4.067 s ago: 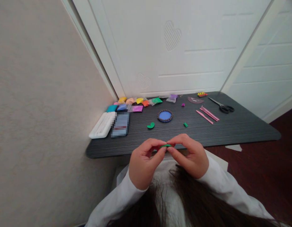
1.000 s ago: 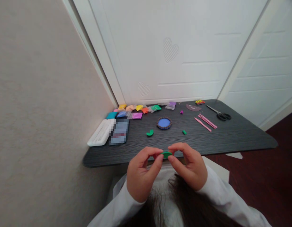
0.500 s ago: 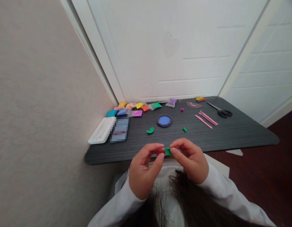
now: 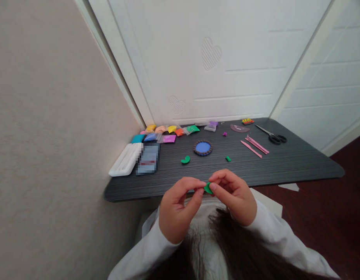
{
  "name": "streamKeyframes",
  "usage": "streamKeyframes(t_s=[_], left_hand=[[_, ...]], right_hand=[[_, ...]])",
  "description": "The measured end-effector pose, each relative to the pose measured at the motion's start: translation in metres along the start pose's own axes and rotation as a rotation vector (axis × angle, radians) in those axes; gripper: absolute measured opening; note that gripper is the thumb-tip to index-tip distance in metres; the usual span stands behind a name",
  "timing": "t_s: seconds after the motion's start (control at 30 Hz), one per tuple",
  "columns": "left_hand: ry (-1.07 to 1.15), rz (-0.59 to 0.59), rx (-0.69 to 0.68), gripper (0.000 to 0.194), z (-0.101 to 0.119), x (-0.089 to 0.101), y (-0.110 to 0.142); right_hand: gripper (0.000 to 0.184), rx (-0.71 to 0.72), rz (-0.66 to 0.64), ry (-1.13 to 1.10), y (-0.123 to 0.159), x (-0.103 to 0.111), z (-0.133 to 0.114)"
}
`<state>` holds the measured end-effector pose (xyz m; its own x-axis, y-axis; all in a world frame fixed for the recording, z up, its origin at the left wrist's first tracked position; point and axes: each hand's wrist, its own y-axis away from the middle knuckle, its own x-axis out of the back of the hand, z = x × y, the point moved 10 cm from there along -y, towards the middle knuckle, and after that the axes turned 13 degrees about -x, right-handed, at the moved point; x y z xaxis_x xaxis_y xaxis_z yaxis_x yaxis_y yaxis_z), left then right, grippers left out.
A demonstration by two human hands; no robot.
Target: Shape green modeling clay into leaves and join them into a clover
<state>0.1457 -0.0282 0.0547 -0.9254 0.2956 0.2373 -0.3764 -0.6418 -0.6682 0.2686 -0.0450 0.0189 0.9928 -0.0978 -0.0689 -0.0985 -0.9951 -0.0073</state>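
Between my two hands, just over the table's front edge, is a small flattened piece of green clay (image 4: 208, 188). My right hand (image 4: 236, 198) pinches it between thumb and fingers. The thumb and forefinger of my left hand (image 4: 180, 206) close on its left tip. On the table beyond them lies a curved, two-lobed green clay piece (image 4: 185, 160). A short green clay stub (image 4: 228, 159) rests to its right. Farther back sits a blue clay disc (image 4: 203, 147) ringed with dark brown beads of clay.
Colourful clay packets (image 4: 169, 139) line the back left, near a white case (image 4: 125, 159) and a phone-like blurred item (image 4: 148, 158). Pink modelling tools (image 4: 257, 144), black-handled scissors (image 4: 274, 138) and a clear curved plate (image 4: 239, 128) lie right. A purple clay bit (image 4: 224, 134) sits behind.
My left thumb and forefinger have come together on the left tip of the green clay, which looks more pointed and slightly turned. My right hand keeps its pinch.
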Motion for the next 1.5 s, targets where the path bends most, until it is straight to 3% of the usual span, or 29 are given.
streamKeyframes(t_s=[0.2,0.4,0.63,0.8,0.93,1.03,1.17,1.27,1.5], left_hand=[[-0.108,-0.054,-0.172,0.028,0.015,0.000,-0.005],[-0.159,-0.109,-0.238,0.026,0.022,-0.003,-0.008],[-0.139,-0.047,-0.106,0.017,0.006,0.007,-0.005],[-0.123,-0.054,-0.054,0.014,0.003,0.006,-0.005],[-0.084,-0.104,-0.046,0.017,-0.001,0.001,-0.002],[-0.135,-0.129,-0.005,0.021,-0.021,0.006,0.001],[-0.371,-0.028,0.217,0.025,-0.078,0.043,-0.001],[-0.459,-0.026,0.285,0.031,-0.113,0.058,-0.016],[-0.524,-0.156,0.352,0.027,-0.153,0.041,-0.050]], right_hand=[[0.006,0.010,-0.026,-0.045,0.001,-0.002,-0.002],[0.006,-0.009,-0.058,-0.133,0.000,-0.001,-0.003],[0.014,0.094,-0.111,-0.044,0.005,-0.001,-0.011],[0.018,0.220,-0.046,0.155,0.009,-0.001,-0.019],[0.014,0.239,-0.037,0.199,0.009,0.000,-0.019],[0.013,0.226,-0.027,0.253,0.000,0.004,-0.012],[0.015,0.168,0.046,0.378,-0.026,0.018,0.006],[0.017,0.129,0.069,0.446,-0.044,0.026,0.016],[0.019,0.096,0.050,0.475,-0.059,0.029,0.026]])
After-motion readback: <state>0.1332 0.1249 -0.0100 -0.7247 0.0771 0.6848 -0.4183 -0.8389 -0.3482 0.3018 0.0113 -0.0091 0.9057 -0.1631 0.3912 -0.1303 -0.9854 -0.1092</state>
